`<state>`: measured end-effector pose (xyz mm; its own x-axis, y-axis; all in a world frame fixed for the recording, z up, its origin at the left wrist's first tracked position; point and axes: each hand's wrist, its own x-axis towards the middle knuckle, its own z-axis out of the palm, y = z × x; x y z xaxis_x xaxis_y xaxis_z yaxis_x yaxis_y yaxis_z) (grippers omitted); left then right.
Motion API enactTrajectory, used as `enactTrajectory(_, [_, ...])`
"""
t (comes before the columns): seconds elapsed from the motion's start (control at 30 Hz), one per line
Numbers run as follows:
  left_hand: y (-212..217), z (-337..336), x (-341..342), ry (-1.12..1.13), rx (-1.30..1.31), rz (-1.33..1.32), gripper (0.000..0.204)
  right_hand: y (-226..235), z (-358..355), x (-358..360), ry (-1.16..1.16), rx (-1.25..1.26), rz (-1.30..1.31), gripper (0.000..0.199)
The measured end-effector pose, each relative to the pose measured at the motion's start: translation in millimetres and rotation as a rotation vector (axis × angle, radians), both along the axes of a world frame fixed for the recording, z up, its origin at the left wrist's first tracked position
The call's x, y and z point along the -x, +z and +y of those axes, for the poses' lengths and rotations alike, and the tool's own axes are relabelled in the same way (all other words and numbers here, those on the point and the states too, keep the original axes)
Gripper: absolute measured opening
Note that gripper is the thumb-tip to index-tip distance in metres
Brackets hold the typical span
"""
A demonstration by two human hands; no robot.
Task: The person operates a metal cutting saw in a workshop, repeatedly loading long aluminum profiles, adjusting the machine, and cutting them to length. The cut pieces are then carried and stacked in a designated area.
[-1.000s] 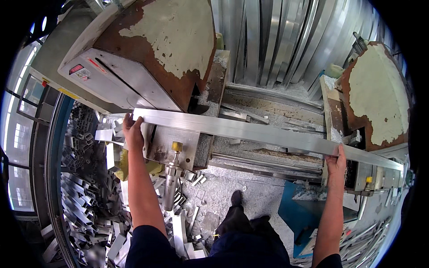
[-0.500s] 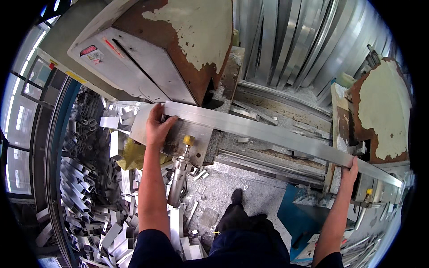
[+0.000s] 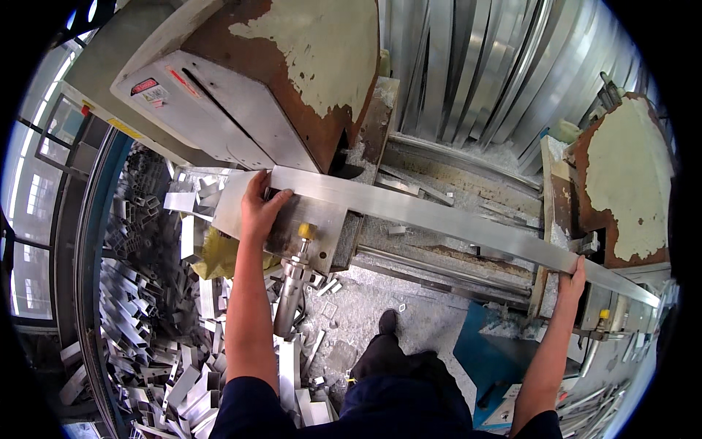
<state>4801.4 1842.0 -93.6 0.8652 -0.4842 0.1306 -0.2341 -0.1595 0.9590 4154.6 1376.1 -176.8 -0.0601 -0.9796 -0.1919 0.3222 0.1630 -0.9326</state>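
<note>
A long silver aluminium profile [image 3: 439, 216] lies across the bed of a big saw machine, running from the upper left down to the right. My left hand [image 3: 261, 206] grips its left end, beside the left saw head [image 3: 241, 80] with its rusty, peeling cover. My right hand [image 3: 572, 282] holds the profile near its right part, just in front of the right saw head [image 3: 621, 190]. A clamp cylinder with a yellow knob [image 3: 306, 231] stands just right of my left hand.
A heap of short cut aluminium offcuts [image 3: 146, 322] fills the floor at the left, with a yellow bag [image 3: 219, 256] among them. Long profiles [image 3: 497, 66] lean upright behind the machine. A blue machine base [image 3: 497, 351] stands low right; my feet are on a chip-strewn floor [image 3: 365, 307].
The profile has slid along the bed and its left end now sits at the left saw head. My left hand moved right and down with it; my right hand shifted further right.
</note>
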Motion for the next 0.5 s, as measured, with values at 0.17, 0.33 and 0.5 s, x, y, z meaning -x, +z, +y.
enactTrajectory(0.17, [-14.5,-41.8,1.2,-0.126,-0.284,-0.109,0.066,23.8,15.1,6.5,0.089,-0.039,0.010,0.045])
enactTrajectory(0.33, [-7.0,31.1,13.2,0.005,0.162,0.181,0.054,49.5,64.6,-117.6,0.061,-0.096,-0.041,0.052])
enactTrajectory(0.5, [17.1,-39.5,57.1,-0.027,-0.011,-0.028,0.052,70.1,67.6,-84.4,-0.046,-0.142,-0.188,0.054])
